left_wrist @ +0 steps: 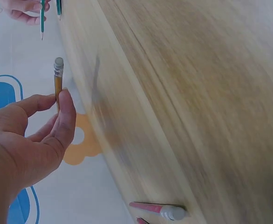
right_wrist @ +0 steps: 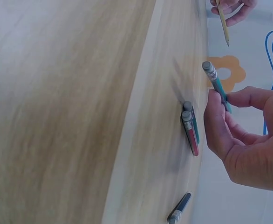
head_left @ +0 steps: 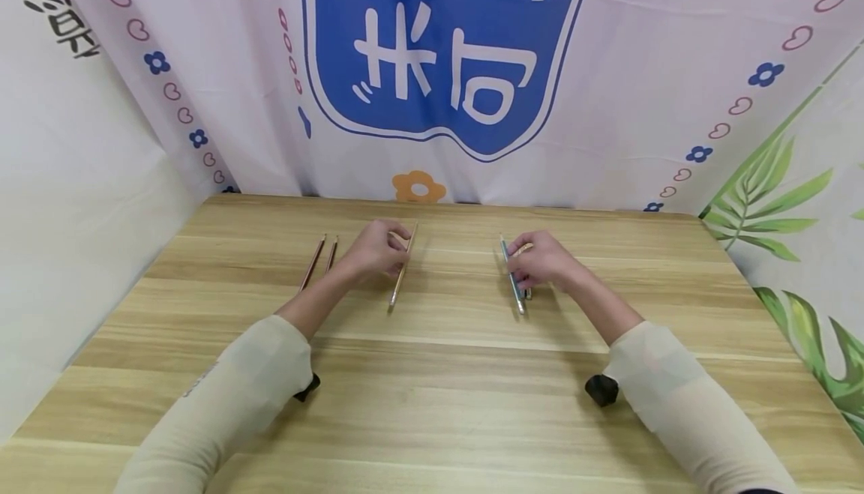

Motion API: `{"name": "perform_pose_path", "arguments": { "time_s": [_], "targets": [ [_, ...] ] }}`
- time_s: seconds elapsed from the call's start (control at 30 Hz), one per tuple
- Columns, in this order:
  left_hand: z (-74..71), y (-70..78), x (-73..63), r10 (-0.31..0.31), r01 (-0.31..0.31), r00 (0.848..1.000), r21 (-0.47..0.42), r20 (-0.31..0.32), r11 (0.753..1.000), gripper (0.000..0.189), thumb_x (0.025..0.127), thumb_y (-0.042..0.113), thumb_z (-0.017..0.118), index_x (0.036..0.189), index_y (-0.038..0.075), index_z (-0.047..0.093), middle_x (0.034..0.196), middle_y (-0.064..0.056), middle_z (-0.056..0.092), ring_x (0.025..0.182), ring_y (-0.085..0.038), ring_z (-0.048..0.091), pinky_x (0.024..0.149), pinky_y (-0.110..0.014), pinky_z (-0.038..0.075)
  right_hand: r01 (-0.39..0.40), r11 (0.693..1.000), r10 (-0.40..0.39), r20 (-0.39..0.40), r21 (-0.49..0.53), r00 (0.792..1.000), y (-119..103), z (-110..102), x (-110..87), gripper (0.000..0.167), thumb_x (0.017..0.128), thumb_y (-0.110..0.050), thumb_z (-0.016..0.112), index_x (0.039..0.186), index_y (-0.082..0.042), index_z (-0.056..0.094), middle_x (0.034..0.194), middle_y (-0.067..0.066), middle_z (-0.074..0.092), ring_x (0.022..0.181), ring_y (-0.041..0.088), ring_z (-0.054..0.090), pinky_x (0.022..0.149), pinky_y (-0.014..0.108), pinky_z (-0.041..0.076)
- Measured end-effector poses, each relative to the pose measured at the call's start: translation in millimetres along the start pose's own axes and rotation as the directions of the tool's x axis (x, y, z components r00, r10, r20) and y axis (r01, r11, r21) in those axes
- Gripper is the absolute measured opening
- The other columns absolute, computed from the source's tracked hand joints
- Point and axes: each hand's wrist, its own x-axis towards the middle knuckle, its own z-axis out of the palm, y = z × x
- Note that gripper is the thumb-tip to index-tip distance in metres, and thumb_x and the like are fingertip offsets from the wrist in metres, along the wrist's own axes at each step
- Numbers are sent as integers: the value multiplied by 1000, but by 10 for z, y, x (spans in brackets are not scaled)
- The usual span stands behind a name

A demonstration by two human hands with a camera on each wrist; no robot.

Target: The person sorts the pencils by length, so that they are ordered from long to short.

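In the head view my left hand [head_left: 379, 249] pinches a yellow pencil [head_left: 403, 272] between thumb and fingers. The left wrist view shows that pencil's grey eraser end [left_wrist: 58, 65] held up over the table, its shadow falling on the wood. Across from it, my right hand [head_left: 542, 259] holds a green pencil [head_left: 511, 273] between thumb and fingertips, eraser end toward me. Beneath this hand, in the right wrist view, a red pencil [right_wrist: 190, 133] and another green pencil [right_wrist: 194, 123] lie side by side on the table. A dark pencil [right_wrist: 180, 207] lies farther off.
Two dark red pencils [head_left: 312, 263] lie left of my left hand, partly behind its forearm. The wooden table [head_left: 432, 404] ends at a printed curtain [head_left: 324, 164] at the back. Black objects [head_left: 601, 390] show beneath both sleeves.
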Motion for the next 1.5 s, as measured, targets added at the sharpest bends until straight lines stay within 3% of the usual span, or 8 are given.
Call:
{"name": "perform_pose_path", "arguments": {
  "time_s": [0.8,1.17,1.5],
  "targets": [
    [-108,-116,-62,5,-4,1000,31,-16,1000,38,92,-12,67,128,-12,55,100,-27,68,67,-20,67,67,-31,67,1,999,-3,42,36,999,-81,211,92,33,93,5,62,125,8,54,87,12,65,71,17,64,63,27,65],
    [-184,-149,-120,-18,17,999,-17,-32,1000,39,92,-13,68,129,-14,54,95,-23,68,61,-17,65,62,-28,65,-4,999,1,56,54,998,-123,301,125,34,91,6,63,124,7,54,86,11,65,71,17,65,65,27,66],
    [-312,-279,-165,-10,14,998,65,-65,998,39,92,-8,70,128,-13,56,95,-20,68,64,-16,65,66,-33,66,5,999,-8,60,49,998,-138,353,140,32,93,6,63,124,6,54,90,14,67,72,18,65,68,30,67]
  ]
}}
